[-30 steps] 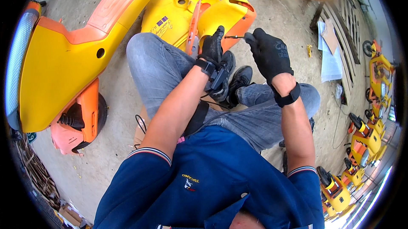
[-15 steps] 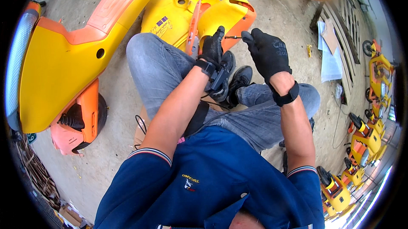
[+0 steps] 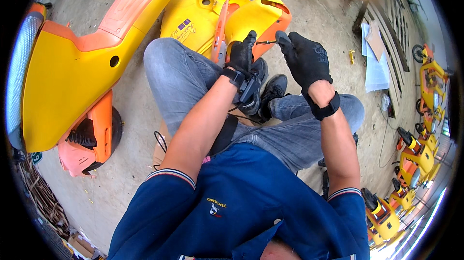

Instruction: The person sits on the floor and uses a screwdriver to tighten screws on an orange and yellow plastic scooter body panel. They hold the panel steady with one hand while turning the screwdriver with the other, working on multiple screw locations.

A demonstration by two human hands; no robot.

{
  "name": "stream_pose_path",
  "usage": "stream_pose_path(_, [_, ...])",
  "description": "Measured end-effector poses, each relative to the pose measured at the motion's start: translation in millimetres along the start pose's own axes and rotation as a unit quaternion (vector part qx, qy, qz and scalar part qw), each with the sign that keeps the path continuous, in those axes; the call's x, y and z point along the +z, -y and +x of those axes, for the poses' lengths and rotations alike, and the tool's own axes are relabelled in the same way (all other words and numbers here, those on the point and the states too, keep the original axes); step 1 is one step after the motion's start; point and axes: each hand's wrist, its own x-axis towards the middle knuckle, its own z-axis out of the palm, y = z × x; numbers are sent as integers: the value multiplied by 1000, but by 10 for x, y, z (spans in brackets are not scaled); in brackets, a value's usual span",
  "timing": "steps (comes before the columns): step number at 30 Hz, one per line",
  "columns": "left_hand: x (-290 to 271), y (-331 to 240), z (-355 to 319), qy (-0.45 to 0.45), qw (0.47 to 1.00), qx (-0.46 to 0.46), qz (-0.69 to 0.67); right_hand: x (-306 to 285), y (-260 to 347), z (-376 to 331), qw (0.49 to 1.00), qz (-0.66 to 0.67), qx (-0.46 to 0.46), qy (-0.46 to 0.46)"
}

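Note:
My right hand (image 3: 307, 57), in a black glove, is closed around a screwdriver whose thin shaft (image 3: 266, 42) points left; its handle is hidden in the fist. The shaft's tip comes close to the raised thumb of my left hand (image 3: 242, 53), also gloved in black. My left fingers are wrapped at the near end of a narrow orange plastic part (image 3: 221, 30), mostly hidden behind the glove. Just beyond both hands lies a yellow and orange plastic body panel (image 3: 253, 18). Whether the tip touches anything is too small to tell.
Another yellow body panel (image 3: 179, 21) lies beyond my bent left knee. To the left stands a large yellow and orange vehicle body (image 3: 63, 81). A wooden pallet (image 3: 386, 33) with light sheets (image 3: 376, 67) is at the right. Several small yellow vehicles (image 3: 415, 154) line the far right.
My right hand has turned slightly around the screwdriver. My left hand has barely moved.

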Motion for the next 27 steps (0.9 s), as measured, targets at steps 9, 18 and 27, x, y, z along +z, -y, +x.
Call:
stream_pose_path(9, [-8,-57,42,-7,986,-101,-133,-27,17,16,998,-30,-60,12])
stream_pose_path(18, [-31,-348,-79,-37,997,-52,33,-25,-129,39,993,-49,-101,-27])
stream_pose_path(27, [-51,-387,-108,-26,998,-64,-5,-24,-14,40,997,-64,-24,-30])
